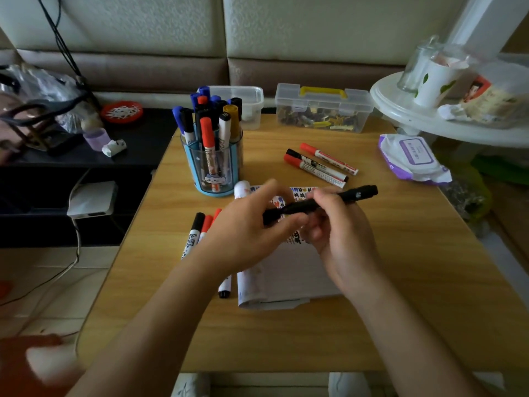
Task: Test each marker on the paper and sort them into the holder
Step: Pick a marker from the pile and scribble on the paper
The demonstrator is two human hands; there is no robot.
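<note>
Head view: left hand (246, 233) and right hand (343, 239) clamped on black marker (303, 206) above paper (292, 276), its logo (357, 194) illegible.

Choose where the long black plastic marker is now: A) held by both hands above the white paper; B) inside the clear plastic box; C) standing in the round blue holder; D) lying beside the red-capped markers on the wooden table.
A: the left hand and the right hand both hold the long black plastic marker above the white printed paper.
</note>
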